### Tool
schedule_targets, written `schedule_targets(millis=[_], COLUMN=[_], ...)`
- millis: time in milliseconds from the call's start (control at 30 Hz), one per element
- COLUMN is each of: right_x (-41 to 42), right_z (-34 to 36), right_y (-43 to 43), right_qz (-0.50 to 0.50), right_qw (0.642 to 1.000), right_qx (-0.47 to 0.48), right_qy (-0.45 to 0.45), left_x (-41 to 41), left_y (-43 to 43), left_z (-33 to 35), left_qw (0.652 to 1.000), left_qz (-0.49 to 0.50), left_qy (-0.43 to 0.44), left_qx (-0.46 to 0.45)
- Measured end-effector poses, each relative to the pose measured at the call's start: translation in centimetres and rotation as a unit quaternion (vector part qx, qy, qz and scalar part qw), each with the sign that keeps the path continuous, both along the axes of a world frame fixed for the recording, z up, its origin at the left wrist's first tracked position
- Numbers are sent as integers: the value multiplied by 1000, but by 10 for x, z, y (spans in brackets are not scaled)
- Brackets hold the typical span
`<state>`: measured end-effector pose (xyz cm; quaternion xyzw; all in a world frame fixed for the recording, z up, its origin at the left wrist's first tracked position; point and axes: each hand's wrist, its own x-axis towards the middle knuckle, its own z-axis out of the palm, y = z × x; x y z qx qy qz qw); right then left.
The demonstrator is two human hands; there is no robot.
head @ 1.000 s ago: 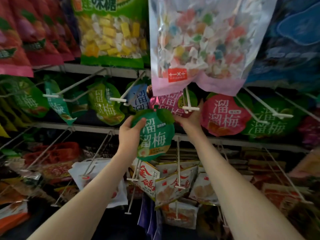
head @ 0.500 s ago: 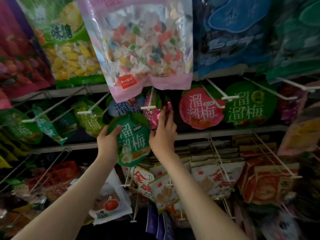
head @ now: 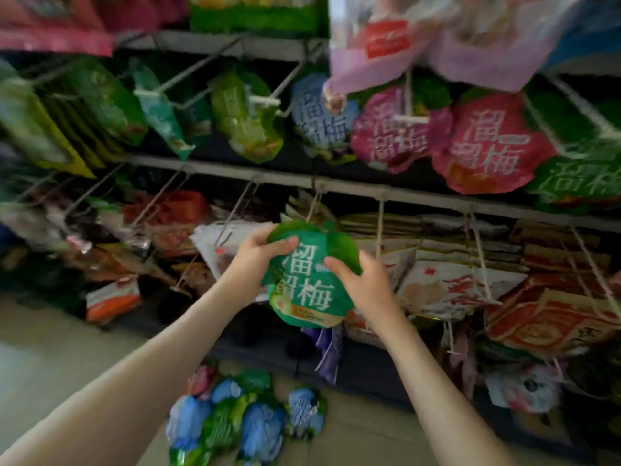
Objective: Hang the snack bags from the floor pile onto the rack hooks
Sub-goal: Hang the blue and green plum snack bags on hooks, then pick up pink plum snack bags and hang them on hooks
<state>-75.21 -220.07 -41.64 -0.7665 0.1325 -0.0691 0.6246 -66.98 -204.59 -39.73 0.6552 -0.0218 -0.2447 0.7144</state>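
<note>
left hand (head: pixel 254 257), right hand (head: pixel 364 280) gripping green snack bag (head: pixel 307 290), arms outstretched

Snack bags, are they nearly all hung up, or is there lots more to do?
Not nearly. Done: bags like the blue bag and the pink bag hang on rack hooks, though I can't tell which came from the floor. In hand: the left hand and right hand grip one green bag, not yet on a hook. Left: the floor pile holds several blue and green bags.
</note>
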Motion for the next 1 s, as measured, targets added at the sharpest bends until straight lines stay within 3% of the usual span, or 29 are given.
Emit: schedule_targets(millis=[133,433,600,700,800,900,1000], right_x=[-2,-47,-78,-81,-78,-76,-79], right_z=[-72,-338,-516,-603,-680,-701,-654], right_y=[38,112,130,142,149,157,168], right_qz=[74,180,128,63,72,107,149], right_qw=[994,934,903,899,893,866,873], right_qx=[50,-86,-103,-67,-58,-159,-216], right_qy=[71,296,398,429,440,462,412], left_x=[-18,-109,-160,-186,-205,-218,-216], left_y=[53,154,178,179,182,187,186], left_z=[-74,-338,-495,-570,-620,-637,-606], left_qw=[995,939,913,912,910,909,906], left_qz=[34,44,-36,-68,-92,-101,-87], left_qy=[63,124,171,145,125,136,160], left_qx=[69,319,368,377,384,382,383])
